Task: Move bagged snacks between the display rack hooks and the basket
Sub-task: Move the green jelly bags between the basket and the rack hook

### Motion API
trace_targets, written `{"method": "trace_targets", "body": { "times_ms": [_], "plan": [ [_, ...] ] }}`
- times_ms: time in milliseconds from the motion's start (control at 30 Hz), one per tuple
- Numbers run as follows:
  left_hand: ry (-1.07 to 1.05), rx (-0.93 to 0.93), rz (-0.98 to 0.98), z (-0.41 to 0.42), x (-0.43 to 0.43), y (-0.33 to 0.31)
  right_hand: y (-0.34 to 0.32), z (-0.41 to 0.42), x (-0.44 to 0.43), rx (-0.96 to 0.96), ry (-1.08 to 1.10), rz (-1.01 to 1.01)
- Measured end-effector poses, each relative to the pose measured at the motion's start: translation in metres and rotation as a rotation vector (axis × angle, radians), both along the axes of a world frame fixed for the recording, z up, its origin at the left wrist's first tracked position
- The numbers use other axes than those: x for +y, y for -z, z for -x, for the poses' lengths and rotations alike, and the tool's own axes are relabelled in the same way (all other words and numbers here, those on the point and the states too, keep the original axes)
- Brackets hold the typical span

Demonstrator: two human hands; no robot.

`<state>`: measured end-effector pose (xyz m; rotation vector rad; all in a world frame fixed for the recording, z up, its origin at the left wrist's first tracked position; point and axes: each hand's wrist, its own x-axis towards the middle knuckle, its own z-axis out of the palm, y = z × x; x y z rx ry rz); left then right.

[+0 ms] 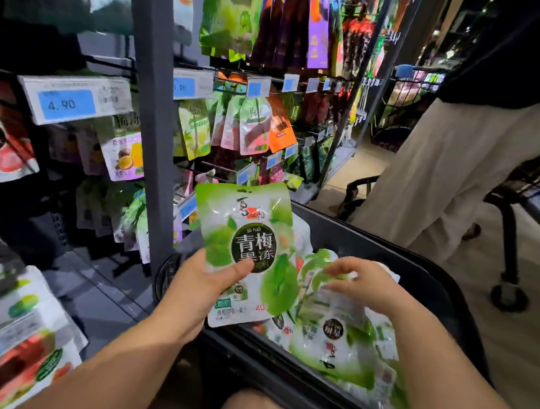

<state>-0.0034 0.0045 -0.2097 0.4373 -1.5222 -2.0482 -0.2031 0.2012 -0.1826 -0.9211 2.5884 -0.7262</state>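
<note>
My left hand [200,287] holds a green-and-white snack bag [248,231] upright, thumb across its front, just above the left edge of the black basket [431,277]. Several similar green bags [333,341] lie piled inside the basket. My right hand [363,282] reaches into the pile with curled fingers on the top of one bag; whether it grips the bag is unclear. The display rack [154,102] stands to the left and ahead, its hooks hung with snack bags [254,127] behind blue price tags.
A person in light trousers [438,170] stands close behind the basket on the right. A wheeled trolley leg [511,266] is at far right. More bagged snacks [16,347] fill the low rack at bottom left. My knee [250,408] is under the basket.
</note>
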Motion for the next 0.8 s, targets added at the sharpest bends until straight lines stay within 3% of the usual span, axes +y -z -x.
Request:
{"method": "trace_targets", "body": {
  "times_ms": [67, 100, 267, 533, 700, 800],
  "plan": [
    [0.011, 0.001, 0.004, 0.0, -0.001, 0.0, 0.012, 0.021, 0.012, 0.155, -0.017, -0.32],
    [0.012, 0.001, 0.007, 0.0, -0.001, -0.001, 0.016, 0.027, 0.015, 0.185, -0.006, -0.38],
    [0.021, -0.041, -0.007, -0.001, 0.001, 0.0, 0.031, 0.032, 0.022, 0.059, 0.13, -0.274],
    [0.024, -0.039, -0.061, -0.003, 0.002, 0.002, 0.034, 0.034, 0.018, 0.149, 0.279, -0.219],
    [0.035, -0.026, -0.073, -0.003, 0.001, 0.004, 0.028, 0.04, 0.023, 0.163, 0.549, -0.035],
    [0.034, -0.029, -0.087, -0.003, 0.001, 0.004, 0.033, 0.039, 0.017, 0.137, 0.585, -0.076]
  ]
}}
